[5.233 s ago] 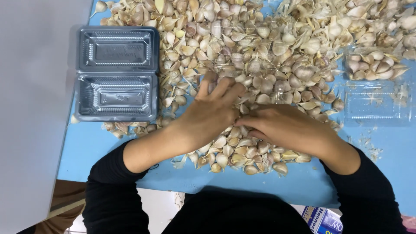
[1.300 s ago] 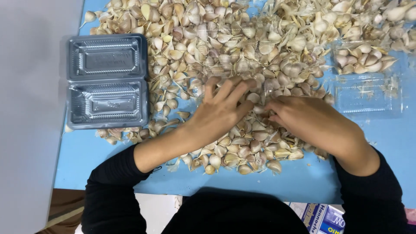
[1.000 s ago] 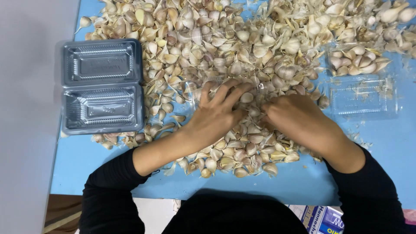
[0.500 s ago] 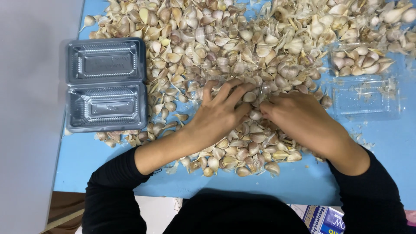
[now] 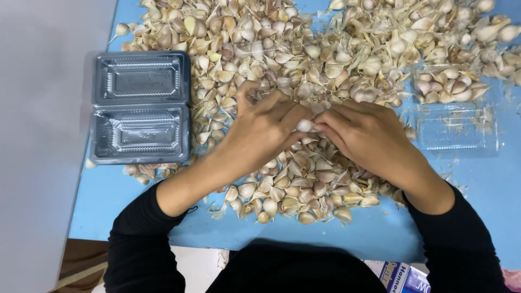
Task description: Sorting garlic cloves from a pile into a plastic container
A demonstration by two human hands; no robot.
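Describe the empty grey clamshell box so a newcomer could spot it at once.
Start at the blue table with its big heap of garlic cloves. Go to the heap's left edge, beside the left hand: there lies the grey clamshell box, opened flat into two stacked rectangular halves. Unlike the clear container on the right, with cloves in one half, it is tinted grey and holds nothing.

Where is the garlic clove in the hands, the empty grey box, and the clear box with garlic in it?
garlic clove (image 5: 304, 125), head view, its pale end between the fingertips.
empty grey box (image 5: 140, 107), head view, the hinge between its halves.
clear box (image 5: 446, 87), head view, its filled half.
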